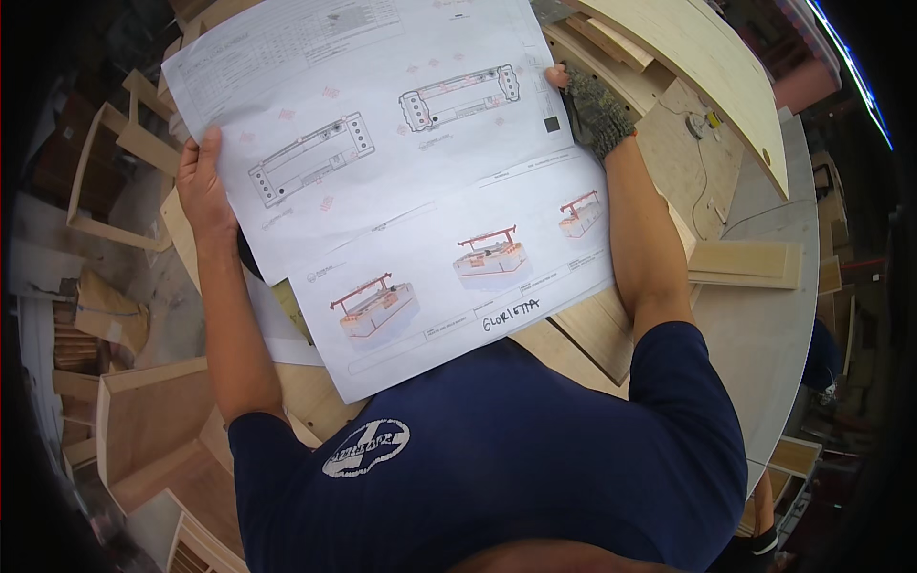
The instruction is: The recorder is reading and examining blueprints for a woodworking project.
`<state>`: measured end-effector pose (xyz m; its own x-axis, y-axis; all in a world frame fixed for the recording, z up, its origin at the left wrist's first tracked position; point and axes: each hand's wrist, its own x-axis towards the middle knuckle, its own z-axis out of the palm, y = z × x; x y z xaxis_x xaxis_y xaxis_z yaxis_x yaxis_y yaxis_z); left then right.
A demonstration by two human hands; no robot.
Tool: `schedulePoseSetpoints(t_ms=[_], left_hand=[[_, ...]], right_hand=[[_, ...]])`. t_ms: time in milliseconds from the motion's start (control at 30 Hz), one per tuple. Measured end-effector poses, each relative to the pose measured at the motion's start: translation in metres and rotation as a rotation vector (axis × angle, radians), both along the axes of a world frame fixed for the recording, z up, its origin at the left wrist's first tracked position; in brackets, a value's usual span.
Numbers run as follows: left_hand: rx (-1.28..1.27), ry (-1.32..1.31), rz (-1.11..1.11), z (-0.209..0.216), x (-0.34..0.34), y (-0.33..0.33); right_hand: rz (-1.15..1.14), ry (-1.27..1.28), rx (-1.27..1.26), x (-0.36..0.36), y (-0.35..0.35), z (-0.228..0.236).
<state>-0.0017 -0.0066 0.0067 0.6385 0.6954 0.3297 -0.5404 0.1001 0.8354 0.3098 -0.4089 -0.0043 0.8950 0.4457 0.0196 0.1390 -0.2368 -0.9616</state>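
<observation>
A large sheet of printed drawings (pixel 382 172) is held up in front of my chest, tilted. Plan outlines of a long counter-like piece fill its upper part, and small coloured perspective views with red frames run along the lower part, which may be a second sheet or a fold. My left hand (pixel 202 186), bare, grips the left edge with the thumb in front; its other fingers are mostly behind the paper. My right hand (pixel 594 110), in a dark grey patterned glove with bare fingertips, pinches the upper right edge.
Wooden boards (pixel 745 265) lie to the right on a pale worktop (pixel 764 325). A broad curved plywood panel (pixel 707 67) is at the far right. Wooden frames (pixel 105 210) and a box-like wooden piece (pixel 153 420) stand to the left. A thin cable (pixel 702 172) trails near a small tool.
</observation>
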Motion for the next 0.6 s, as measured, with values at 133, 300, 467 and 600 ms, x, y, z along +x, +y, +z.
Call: schedulePoseSetpoints(t_ms=[133, 300, 467, 600], left_hand=[[0.003, -0.001, 0.013, -0.001, -0.001, 0.002], [-0.001, -0.005, -0.005, -0.002, 0.001, 0.004], [-0.007, 0.004, 0.002, -0.002, 0.0, 0.004], [-0.004, 0.014, 0.014, -0.001, -0.001, 0.003]], right_hand=[[-0.015, -0.004, -0.021, -0.003, 0.001, 0.002], [-0.012, -0.192, -0.108, 0.008, -0.003, -0.004], [0.043, 0.223, 0.242, -0.006, 0.003, 0.01], [0.004, 0.216, 0.241, -0.009, 0.008, 0.01]])
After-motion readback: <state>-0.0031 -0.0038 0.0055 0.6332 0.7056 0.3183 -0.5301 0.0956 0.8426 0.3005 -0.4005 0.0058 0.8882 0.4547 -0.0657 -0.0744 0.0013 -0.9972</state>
